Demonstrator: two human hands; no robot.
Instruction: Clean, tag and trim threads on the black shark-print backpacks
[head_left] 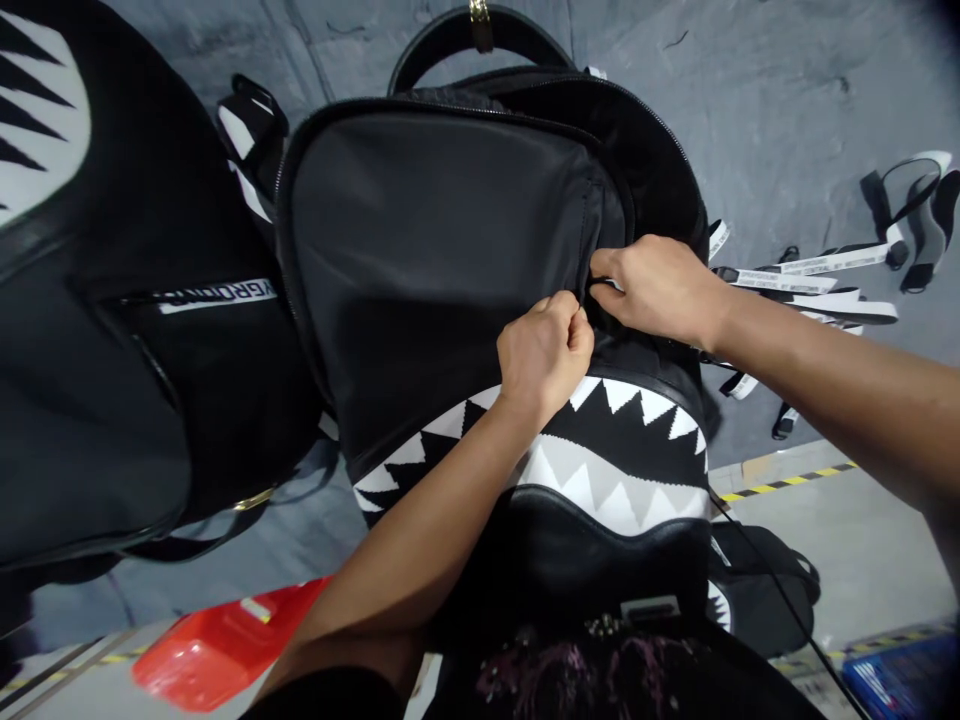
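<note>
A black backpack (442, 220) with a white zigzag-tooth pattern lies in front of me, its top handle pointing away and its main flap unzipped. My left hand (544, 350) is closed, pinching the black fabric near the right side of the front panel. Just right of it and slightly higher, my right hand (656, 292) has thumb and fingers pressed together on the same fabric edge. The two hands nearly touch. Whatever small part lies between the fingertips is hidden.
Another black backpack (150, 400) lies at the left. Printed straps (817, 275) are scattered on the grey surface (787, 120) at the right. Below are a red plastic object (225, 645), a smaller dark bag (765, 585) and a blue item (904, 680).
</note>
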